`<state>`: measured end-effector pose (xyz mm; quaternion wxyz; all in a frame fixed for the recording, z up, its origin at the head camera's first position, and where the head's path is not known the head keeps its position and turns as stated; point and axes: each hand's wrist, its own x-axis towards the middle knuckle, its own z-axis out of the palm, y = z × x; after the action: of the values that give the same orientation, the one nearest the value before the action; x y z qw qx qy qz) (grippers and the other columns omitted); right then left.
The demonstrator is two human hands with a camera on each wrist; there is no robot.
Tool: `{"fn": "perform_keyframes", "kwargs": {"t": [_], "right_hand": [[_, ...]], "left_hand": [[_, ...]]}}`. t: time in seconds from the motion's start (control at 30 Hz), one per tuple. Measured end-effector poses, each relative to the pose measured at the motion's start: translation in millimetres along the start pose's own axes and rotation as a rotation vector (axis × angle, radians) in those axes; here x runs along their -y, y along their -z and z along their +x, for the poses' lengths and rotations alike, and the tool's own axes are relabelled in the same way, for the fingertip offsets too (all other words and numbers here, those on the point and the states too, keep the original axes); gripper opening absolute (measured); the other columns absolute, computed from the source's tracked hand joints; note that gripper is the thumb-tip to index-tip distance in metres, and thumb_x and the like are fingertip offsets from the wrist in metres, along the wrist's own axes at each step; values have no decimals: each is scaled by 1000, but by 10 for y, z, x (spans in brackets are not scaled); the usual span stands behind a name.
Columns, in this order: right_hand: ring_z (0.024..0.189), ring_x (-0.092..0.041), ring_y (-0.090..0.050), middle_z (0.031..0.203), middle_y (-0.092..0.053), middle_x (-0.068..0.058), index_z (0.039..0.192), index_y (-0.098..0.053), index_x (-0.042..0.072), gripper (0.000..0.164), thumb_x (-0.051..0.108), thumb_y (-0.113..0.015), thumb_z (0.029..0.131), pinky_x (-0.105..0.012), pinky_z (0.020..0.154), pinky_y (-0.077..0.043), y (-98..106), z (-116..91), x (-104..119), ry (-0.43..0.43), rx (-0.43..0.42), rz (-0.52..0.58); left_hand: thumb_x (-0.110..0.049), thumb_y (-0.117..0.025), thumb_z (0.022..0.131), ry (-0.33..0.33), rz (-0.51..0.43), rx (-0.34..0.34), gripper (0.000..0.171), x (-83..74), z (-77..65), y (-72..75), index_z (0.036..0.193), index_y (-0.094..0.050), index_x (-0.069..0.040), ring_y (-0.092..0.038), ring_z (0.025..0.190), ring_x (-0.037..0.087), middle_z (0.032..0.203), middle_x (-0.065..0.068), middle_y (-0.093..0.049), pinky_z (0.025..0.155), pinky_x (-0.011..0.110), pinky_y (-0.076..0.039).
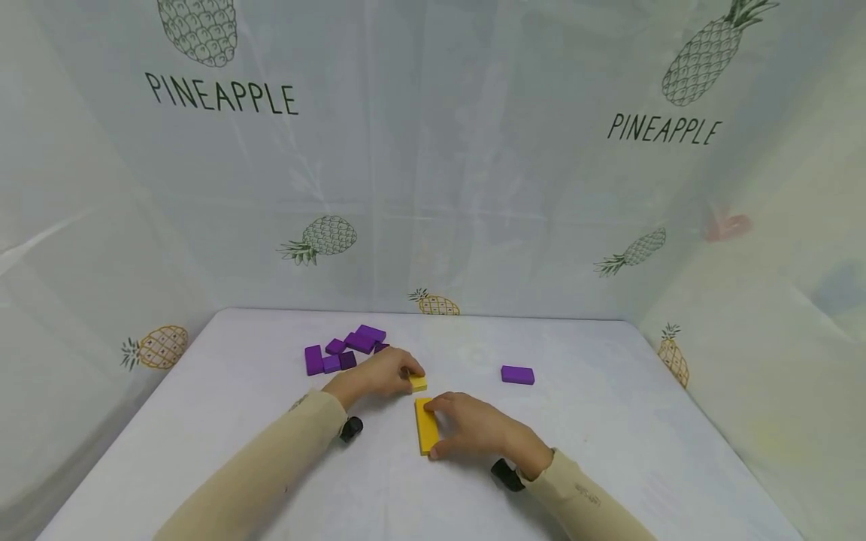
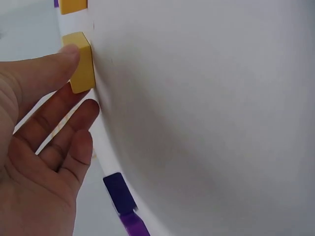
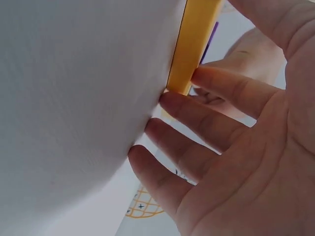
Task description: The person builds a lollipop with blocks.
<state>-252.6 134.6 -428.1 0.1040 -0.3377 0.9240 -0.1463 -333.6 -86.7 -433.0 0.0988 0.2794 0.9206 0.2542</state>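
- Smooth purple blocks (image 1: pixel 359 343), flat-faced cuboids, are lying clustered on the white table (image 1: pixel 203 421).
- The left hand (image 1: pixel 380 373) is pinching a small yellow block (image 1: pixel 419 383), crisp-edged and stubby, right of that cluster.
- A long yellow block (image 1: pixel 426 428), slim, smooth and rectangular, is lying just nearer the wearer.
- The right hand (image 1: pixel 476 427) is gripping it between thumb and fingertips.
- A lone purple block (image 1: pixel 517 375) is resting farther right.

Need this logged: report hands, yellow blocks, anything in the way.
Left hand: pinching small yellow block. Right hand: holding long yellow block. Nothing visible between yellow blocks.
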Motion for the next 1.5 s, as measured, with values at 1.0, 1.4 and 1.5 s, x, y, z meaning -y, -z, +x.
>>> {"fn": "perform_keyframes", "kwargs": {"t": [1.0, 1.4, 1.5], "right_hand": [[115, -18, -54, 126, -59, -4, 131, -57, 12, 76, 59, -72, 74, -37, 94, -48, -106, -56, 240, -60, -59, -62], [115, -19, -54, 128, -57, -3, 132, -56, 14, 79, 63, -71, 73, -39, 94, -48, -111, -52, 279, -79, -51, -61], [116, -18, -54, 129, -56, -3, 132, -55, 13, 78, 63, -71, 73, -38, 95, -48, -96, -59, 266, -48, -72, -50]], "left_hand": [[-14, -76, 82, -73, -55, 44, 30, -43, -170, -69, 111, -72, -22, -57, 103, 12, 106, -13, -67, 95, 34, -47], [-13, -75, 82, -63, -80, 58, 30, -53, -193, -48, 110, -73, -23, -57, 106, 14, 104, -14, -67, 97, 38, -45], [-13, -75, 82, -73, -77, 55, 30, -40, -202, -53, 111, -73, -22, -57, 107, 14, 105, -13, -67, 97, 39, -45]]}}
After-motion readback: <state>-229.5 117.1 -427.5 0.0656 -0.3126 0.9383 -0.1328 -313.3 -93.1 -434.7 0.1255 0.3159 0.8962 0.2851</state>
